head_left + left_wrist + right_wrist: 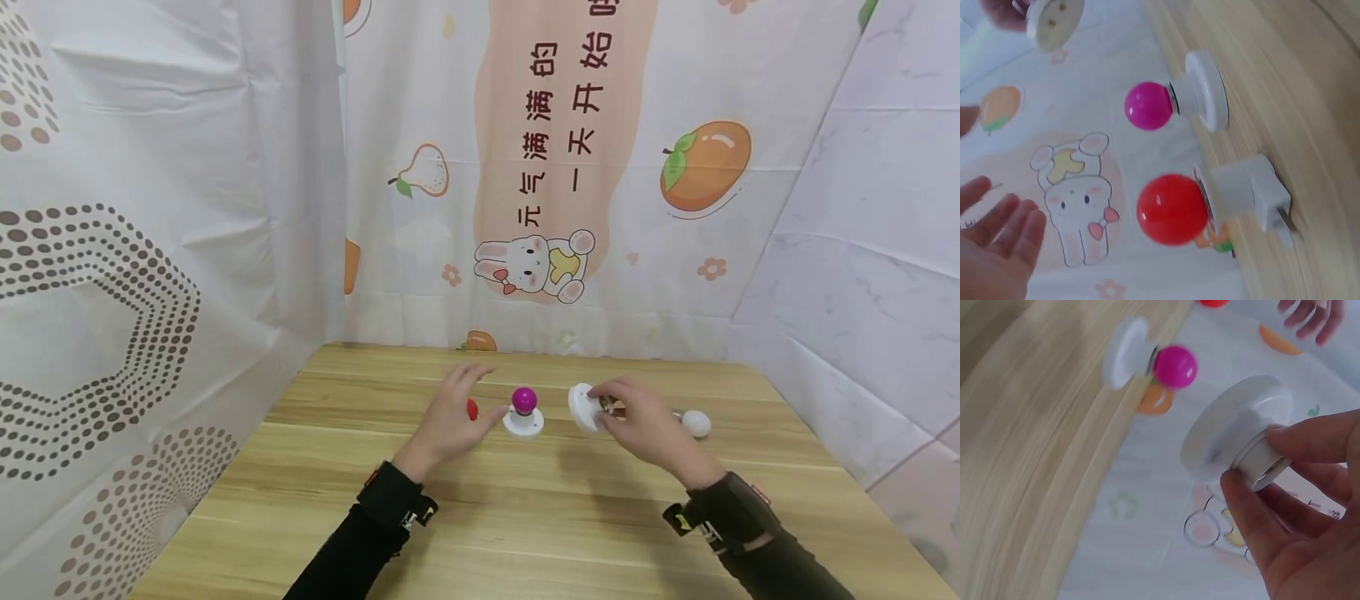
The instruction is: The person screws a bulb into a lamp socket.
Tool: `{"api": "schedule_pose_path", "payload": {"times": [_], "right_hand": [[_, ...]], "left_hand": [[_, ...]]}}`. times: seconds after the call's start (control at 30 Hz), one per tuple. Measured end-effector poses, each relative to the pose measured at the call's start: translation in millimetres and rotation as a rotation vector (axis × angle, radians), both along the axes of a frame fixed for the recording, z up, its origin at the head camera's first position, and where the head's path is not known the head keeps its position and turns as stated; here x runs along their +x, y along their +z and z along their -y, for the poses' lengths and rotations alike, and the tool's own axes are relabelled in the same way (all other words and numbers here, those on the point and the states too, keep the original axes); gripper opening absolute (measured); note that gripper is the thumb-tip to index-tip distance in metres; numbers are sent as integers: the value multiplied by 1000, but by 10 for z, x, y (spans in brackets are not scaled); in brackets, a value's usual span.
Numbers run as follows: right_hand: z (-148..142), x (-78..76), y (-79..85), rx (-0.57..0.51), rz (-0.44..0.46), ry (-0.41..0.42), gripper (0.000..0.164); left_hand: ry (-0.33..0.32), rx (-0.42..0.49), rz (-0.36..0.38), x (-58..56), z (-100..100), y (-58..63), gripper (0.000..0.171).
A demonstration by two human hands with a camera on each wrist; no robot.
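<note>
My right hand (641, 425) pinches a white round lamp holder (1210, 434) by its narrow socket collar, raised above the table and tilted, its socket opening toward my palm. My left hand (446, 421) is held over the table with its fingers spread and nothing in them. In the head view it partly covers a red bulb (472, 409). The left wrist view shows that bulb seated in a white plug-in socket (1235, 187) with metal prongs. Between my hands a magenta bulb (524, 401) stands upright in another round lamp holder (523, 425).
A white bulb (696, 423) lies on the wooden table (480, 533) beyond my right hand, which partly hides other small items there. A printed curtain (420, 250) hangs behind the table's back edge, with more sheets at both sides.
</note>
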State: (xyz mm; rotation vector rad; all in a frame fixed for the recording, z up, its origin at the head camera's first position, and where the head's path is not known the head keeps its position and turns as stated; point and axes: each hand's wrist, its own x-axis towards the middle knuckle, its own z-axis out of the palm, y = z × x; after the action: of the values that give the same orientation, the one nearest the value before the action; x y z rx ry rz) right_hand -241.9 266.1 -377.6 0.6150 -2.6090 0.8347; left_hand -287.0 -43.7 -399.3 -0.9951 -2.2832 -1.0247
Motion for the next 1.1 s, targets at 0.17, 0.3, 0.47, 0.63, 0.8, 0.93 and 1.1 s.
{"api": "schedule_pose_path", "payload": {"times": [0.17, 0.3, 0.47, 0.63, 0.8, 0.93, 1.1], "right_hand": [[180, 32, -9, -162, 62, 60, 29], [277, 48, -3, -270, 120, 110, 30], [340, 71, 17, -367, 192, 151, 32], [392, 100, 38, -439, 231, 216, 33], [445, 137, 53, -502, 288, 271, 33], [472, 165, 61, -516, 311, 288, 33], [488, 169, 54, -527, 324, 282, 33]], "left_hand": [[-68, 13, 13, 61, -89, -5, 77], [-104, 26, 18, 99, -133, -32, 89], [-160, 40, 14, 141, -178, -42, 100], [-217, 36, 17, 185, -225, -30, 100], [-275, 51, 0, 212, -265, -25, 96], [-352, 89, -27, 223, -291, -27, 91], [-341, 82, -33, 250, -297, -21, 89]]}}
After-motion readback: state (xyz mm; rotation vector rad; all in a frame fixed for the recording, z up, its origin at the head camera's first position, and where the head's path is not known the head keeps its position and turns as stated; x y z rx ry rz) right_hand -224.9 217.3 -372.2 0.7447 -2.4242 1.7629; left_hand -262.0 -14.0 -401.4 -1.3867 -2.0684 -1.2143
